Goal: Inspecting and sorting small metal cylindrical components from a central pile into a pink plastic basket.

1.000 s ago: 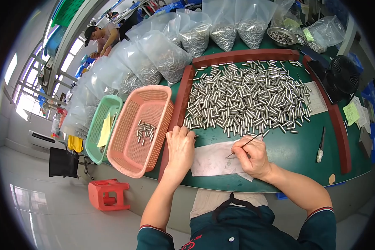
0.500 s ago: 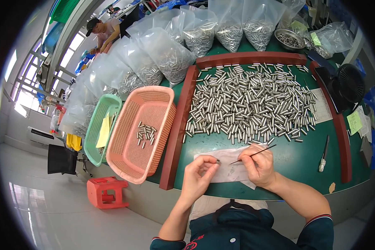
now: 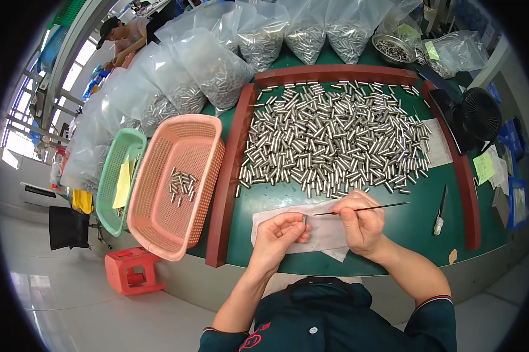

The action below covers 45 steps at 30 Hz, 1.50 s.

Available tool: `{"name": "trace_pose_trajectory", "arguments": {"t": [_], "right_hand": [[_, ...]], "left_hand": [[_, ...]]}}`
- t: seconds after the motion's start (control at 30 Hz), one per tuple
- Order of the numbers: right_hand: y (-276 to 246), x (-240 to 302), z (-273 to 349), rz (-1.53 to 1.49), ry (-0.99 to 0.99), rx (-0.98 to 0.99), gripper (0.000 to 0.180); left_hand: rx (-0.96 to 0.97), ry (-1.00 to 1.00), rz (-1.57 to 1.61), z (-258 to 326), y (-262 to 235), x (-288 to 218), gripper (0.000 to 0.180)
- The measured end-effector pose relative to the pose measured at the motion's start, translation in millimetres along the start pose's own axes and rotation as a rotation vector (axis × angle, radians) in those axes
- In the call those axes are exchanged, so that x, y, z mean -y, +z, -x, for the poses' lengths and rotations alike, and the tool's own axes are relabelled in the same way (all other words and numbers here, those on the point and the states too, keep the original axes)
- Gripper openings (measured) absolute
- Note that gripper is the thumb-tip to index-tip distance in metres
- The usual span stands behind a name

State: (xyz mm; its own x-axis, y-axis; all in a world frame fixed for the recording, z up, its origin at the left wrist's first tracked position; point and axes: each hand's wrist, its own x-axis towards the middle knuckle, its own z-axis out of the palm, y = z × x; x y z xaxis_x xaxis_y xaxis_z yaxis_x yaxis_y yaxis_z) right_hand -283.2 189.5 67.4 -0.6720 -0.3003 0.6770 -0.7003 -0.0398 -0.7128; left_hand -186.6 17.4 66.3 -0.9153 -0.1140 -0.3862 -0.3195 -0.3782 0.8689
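Clear plastic bags [image 3: 211, 64] of metal pins line tabletop's far and left edges; green notes [image 3: 483, 167] lie right.

The left hand [image 3: 282, 234] covers most of the small metal tube [image 3: 304, 219] it pinches. The white cloth [image 3: 326, 232] lies partly hidden under both hands, and the thin rod's [image 3: 364, 208] tip is too fine to make out.
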Motion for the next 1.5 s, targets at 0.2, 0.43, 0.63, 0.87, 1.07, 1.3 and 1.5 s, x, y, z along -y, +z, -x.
{"name": "trace_pose_trajectory", "arguments": {"t": [0.2,0.43,0.63,0.87,1.07,1.3,1.5], "right_hand": [[-4,4,-1,-0.002,-0.066,0.006,0.006],[-1,4,-2,-0.011,-0.17,0.038,0.005],[1,1,-1,0.028,-0.192,0.082,0.005],[2,5,0,0.026,-0.211,0.13,0.008],[1,7,0,0.076,-0.243,0.159,0.011],[8,3,4,0.247,-0.312,0.356,0.015],[3,17,9,0.156,-0.449,0.216,0.011]], "left_hand": [[-0.03,-0.015,-0.037,2,4,-3,0.02],[-0.036,-0.004,-0.061,1,6,-3,0.019],[-0.027,0.001,-0.051,1,6,-3,0.017],[-0.014,-0.005,-0.035,1,4,-3,0.014],[-0.013,0.016,-0.029,2,4,-2,0.013],[0.004,0.045,-0.007,4,6,4,0.012],[-0.131,0.117,-0.028,2,12,5,0.012]]}}
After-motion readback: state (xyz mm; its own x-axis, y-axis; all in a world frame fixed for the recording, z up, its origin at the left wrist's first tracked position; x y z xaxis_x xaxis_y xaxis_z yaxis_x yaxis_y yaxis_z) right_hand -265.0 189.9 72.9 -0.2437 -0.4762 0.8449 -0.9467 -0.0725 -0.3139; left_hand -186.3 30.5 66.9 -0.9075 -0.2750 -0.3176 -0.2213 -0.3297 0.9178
